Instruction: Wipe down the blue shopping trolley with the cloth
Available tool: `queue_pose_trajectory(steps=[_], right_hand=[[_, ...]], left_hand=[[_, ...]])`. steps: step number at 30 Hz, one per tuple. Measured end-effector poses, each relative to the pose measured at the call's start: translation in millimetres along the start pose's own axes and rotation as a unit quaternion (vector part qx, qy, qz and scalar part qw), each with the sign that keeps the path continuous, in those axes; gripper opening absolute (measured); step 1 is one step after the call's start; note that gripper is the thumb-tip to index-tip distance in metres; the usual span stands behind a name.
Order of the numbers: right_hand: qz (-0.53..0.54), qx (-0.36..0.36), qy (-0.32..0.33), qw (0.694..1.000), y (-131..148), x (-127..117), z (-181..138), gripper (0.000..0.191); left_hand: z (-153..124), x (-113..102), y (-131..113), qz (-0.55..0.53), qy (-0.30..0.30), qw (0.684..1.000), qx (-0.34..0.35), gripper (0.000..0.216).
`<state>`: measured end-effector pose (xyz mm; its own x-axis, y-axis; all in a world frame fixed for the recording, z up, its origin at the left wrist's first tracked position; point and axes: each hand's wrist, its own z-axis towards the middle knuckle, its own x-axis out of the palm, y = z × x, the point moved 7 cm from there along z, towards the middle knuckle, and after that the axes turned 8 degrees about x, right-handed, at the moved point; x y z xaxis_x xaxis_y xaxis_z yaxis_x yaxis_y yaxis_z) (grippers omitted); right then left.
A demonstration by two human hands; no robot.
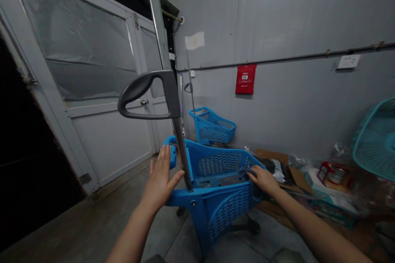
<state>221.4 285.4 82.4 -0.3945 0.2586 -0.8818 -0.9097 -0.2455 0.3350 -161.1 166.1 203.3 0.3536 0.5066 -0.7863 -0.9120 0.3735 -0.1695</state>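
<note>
A blue plastic shopping cart (230, 209) with a latticed basket stands in front of me, a metal pole (182, 148) with a grey loop handle (173, 94) rising from its near end. My left hand (159, 181) is beside the pole, fingers stretched and thumb apart; it covers part of the cart's blue rim, and I cannot tell whether it touches it. At the basket's far end, my right hand (263, 178) is closed on a dark grey-blue cloth (243, 171) draped at the rim. Part of the cloth seems to hang outside the basket.
A second blue cart (212, 127) with a white flag (195, 41) stands by the grey wall. White double doors (114, 139) are on the left. Cardboard (298, 176), plastic wrap and packages lie on the right, below a teal fan (376, 139). A red pouch (245, 79) hangs on the wall.
</note>
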Motion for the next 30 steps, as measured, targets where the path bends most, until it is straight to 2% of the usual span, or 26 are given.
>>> queue_pose_trajectory(steps=[2,3,5,8,10,12,13,15,17,20,23,25,27,28,30], right_hand=[[-0.007,0.014,-0.003,1.0,5.3,-0.2,-4.9,0.033],[-0.007,0.011,-0.002,1.0,18.7,2.3,-8.4,0.034],[0.007,-0.011,-0.001,1.0,64.5,10.3,-16.3,0.035],[0.103,-0.076,-0.021,0.992,156.3,16.6,-27.5,0.033],[0.149,-0.111,-0.037,0.982,207.6,15.9,-31.6,0.03],[0.158,-0.129,-0.047,0.978,236.4,15.2,-32.0,0.027],[0.153,-0.135,-0.048,0.978,241.4,16.0,-31.3,0.026],[0.13,-0.14,-0.043,0.981,232.4,20.3,-29.9,0.025],[0.088,-0.122,-0.037,0.988,199.5,25.1,-29.6,0.025],[0.016,-0.06,-0.032,0.998,119.3,21.8,-33.5,0.024],[-0.016,-0.003,-0.04,0.999,34.7,1.3,-42.2,0.027],[-0.029,0.034,-0.052,0.998,-7.6,-14.2,-47.6,0.031],[-0.035,0.062,-0.063,0.995,-28.8,-23.3,-50.8,0.034],[-0.035,0.071,-0.067,0.995,-30.2,-24.2,-51.1,0.036],[-0.033,0.077,-0.071,0.994,-15.3,-19.0,-49.2,0.039]], left_hand=[[4.8,1.3,1.3,0.027,0.002,1.0,0.006,0.083],[7.8,2.0,1.9,0.041,0.001,0.999,0.011,0.085],[13.7,4.1,4.1,0.07,-0.002,0.997,0.013,0.087],[20.8,9.9,8.9,0.113,0.01,0.994,0.007,0.085],[23.3,14.6,12.7,0.135,0.033,0.99,0.003,0.081],[24.5,17.9,17.9,0.144,0.058,0.988,-0.004,0.077],[24.9,18.7,20.7,0.142,0.07,0.987,-0.007,0.075],[26.3,19.3,26.7,0.131,0.088,0.987,-0.009,0.073],[28.4,19.3,33.3,0.117,0.1,0.988,-0.01,0.073],[31.9,19.7,43.1,0.098,0.106,0.989,-0.011,0.074],[35.6,19.9,48.8,0.092,0.098,0.991,-0.003,0.075],[37.9,20.7,50.5,0.093,0.095,0.991,-0.002,0.076],[40.1,22.5,50.1,0.092,0.098,0.991,0.004,0.075],[41.1,23.5,49.3,0.093,0.1,0.991,0.009,0.075],[43.3,25.2,48.0,0.097,0.099,0.99,0.022,0.073]])
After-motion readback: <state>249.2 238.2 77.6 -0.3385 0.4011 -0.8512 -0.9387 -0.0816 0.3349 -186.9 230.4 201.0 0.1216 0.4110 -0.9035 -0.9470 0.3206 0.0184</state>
